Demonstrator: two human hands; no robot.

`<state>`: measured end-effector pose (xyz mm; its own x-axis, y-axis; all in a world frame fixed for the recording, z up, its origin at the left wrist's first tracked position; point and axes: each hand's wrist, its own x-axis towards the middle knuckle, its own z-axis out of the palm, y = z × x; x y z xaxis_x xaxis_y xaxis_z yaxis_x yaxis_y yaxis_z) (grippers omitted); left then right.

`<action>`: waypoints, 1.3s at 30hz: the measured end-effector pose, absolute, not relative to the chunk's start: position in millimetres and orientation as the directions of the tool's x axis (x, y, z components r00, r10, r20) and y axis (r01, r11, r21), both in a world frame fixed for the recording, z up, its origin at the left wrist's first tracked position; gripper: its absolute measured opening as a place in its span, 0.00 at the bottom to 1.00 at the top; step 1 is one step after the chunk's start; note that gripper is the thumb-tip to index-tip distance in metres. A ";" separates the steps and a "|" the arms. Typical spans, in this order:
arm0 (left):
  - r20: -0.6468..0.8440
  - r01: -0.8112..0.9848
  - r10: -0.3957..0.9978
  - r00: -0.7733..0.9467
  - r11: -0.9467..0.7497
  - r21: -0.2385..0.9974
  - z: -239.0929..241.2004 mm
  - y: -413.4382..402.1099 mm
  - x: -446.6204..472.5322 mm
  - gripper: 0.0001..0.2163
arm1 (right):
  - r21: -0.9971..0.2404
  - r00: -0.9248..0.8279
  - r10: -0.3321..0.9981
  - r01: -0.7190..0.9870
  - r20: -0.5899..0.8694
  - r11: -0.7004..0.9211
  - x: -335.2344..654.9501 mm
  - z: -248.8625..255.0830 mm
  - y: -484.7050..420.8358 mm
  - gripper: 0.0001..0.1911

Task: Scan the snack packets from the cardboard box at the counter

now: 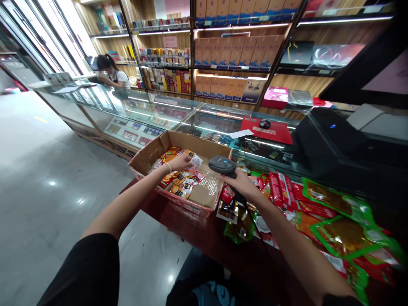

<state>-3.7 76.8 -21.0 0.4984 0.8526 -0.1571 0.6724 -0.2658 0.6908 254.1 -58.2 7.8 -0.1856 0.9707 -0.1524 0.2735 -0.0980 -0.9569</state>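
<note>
My right hand [244,185] is wrapped round the handle of a dark grey barcode scanner [221,164], its head pointing left over the box's right side; a black cable hangs below. My left hand [180,162] reaches into an open cardboard box [204,143], fingers closed on a small shiny snack packet [196,161] with a whitish clear face. Under that hand, several orange, red and white snack packets [187,185] cover the left of the box. A strip of its brown bottom shows at the right.
Red and green-edged snack bags [344,236] are heaped right of the box on the dark red table [178,225]. Behind run a glass display counter [153,108], a mouse [264,123] on a red mat [280,132], and black equipment [328,140]. A person [113,74] leans on the far counter.
</note>
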 end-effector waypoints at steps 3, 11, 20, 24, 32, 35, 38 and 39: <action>-0.237 0.310 0.862 0.449 0.099 0.946 -7.0 66.1 9.0 0.08 | -0.960 -0.168 0.976 0.265 -0.142 -0.094 258.5 14.4 -63.6 0.13; -0.323 -0.067 0.832 0.452 0.392 0.917 22.0 49.8 39.7 0.07 | -0.948 -0.188 0.974 0.313 -0.126 -0.062 277.1 23.4 -78.6 0.12; -0.322 -0.108 0.808 0.494 0.425 0.899 35.5 35.5 76.9 0.11 | -0.958 -0.157 0.984 0.286 -0.087 -0.039 299.7 20.2 -97.3 0.13; -0.309 -0.071 0.777 0.548 0.411 0.909 35.3 26.2 102.2 0.08 | -0.953 -0.050 0.990 0.281 -0.131 -0.112 327.3 21.7 -110.6 0.14; -0.414 0.211 0.625 0.662 0.374 0.903 21.8 6.7 178.1 0.12 | -0.966 0.127 0.979 0.187 -0.158 -0.181 390.6 12.2 -138.7 0.15; -0.424 0.290 0.640 0.641 0.310 0.905 19.4 2.0 197.9 0.15 | -0.962 0.160 0.972 0.183 -0.173 -0.202 400.6 13.7 -146.3 0.14; -0.407 0.335 0.674 0.617 0.244 0.910 20.6 1.7 204.9 0.14 | -0.963 0.174 0.969 0.175 -0.176 -0.206 403.2 16.7 -149.6 0.14; -0.392 0.328 0.676 0.624 0.229 0.917 21.6 2.7 203.6 0.13 | -0.963 0.173 0.969 0.174 -0.177 -0.207 403.0 17.2 -149.4 0.14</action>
